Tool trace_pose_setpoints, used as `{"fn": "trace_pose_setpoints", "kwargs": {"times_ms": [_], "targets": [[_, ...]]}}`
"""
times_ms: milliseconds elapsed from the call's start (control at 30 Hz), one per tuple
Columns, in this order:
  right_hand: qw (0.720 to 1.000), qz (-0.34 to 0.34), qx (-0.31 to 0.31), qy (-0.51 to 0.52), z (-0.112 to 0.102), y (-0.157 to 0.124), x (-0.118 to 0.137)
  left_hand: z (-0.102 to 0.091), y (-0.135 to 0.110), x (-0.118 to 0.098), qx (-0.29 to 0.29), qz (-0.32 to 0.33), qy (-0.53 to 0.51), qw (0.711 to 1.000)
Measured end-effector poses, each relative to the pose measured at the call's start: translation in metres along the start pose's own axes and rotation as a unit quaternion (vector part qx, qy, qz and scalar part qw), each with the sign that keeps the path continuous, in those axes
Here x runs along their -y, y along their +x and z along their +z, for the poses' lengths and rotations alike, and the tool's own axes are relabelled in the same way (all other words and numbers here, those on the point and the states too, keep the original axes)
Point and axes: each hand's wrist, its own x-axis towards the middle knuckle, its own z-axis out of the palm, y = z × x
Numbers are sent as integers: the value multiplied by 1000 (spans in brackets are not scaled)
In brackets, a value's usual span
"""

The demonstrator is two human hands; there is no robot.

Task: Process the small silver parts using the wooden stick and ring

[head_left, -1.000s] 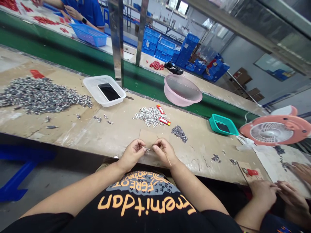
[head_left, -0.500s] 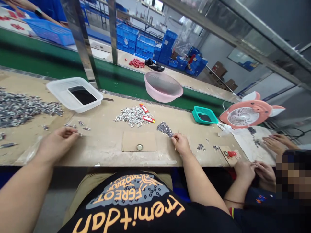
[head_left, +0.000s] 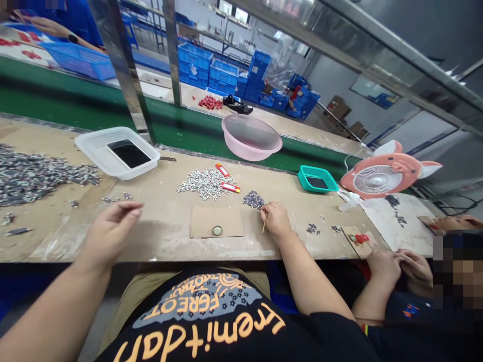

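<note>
My left hand (head_left: 109, 229) hovers over the left part of the table, thumb and fingers pinched; what they hold, if anything, is too small to make out. Just beyond it lie a few small metal-and-dark pieces (head_left: 127, 195). My right hand (head_left: 277, 219) grips a thin wooden stick (head_left: 263, 223) that points down. Its fingertips are at the near edge of a small pile of dark pieces (head_left: 253, 199). Between my hands, a bottle cap (head_left: 218, 231) rests on a cardboard piece (head_left: 204, 218). Behind that is a heap of whitish metal pieces (head_left: 202, 183) with two red-and-yellow packets (head_left: 230, 187).
A large dark heap (head_left: 33, 176) covers the far left. A white tub (head_left: 94, 146) holds a phone. A pink basin (head_left: 251, 146), green basket (head_left: 319, 186) and pig-shaped fan (head_left: 385, 176) line the back. A co-worker's hands (head_left: 400, 269) are at the right.
My left hand has moved right and slightly toward me, away from the small pieces. My right hand has shifted slightly left and up, still with the wooden stick.
</note>
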Motion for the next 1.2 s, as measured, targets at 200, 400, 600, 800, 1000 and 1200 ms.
{"fn": "trace_pose_setpoints", "kwargs": {"times_ms": [200, 400, 600, 800, 1000, 1200], "targets": [[935, -232, -45, 266, -13, -24, 86, 84, -67, -41, 383, -254, -320, 829], [905, -333, -29, 262, -12, -36, 123, 106, -81, -41, 367, -306, -418, 773], [904, -328, -28, 273, -6, -36, 122, 97, -84, -34, 347, -333, -448, 754], [905, -269, 9, 328, 0, -36, 115, 97, -83, -27, 279, -294, -437, 803], [913, -169, 34, 369, 19, -36, 96, 96, -76, -19, 210, -234, -356, 880], [928, -146, 50, 339, 29, -34, 98, 97, -76, -19, 215, -186, -298, 911]]}}
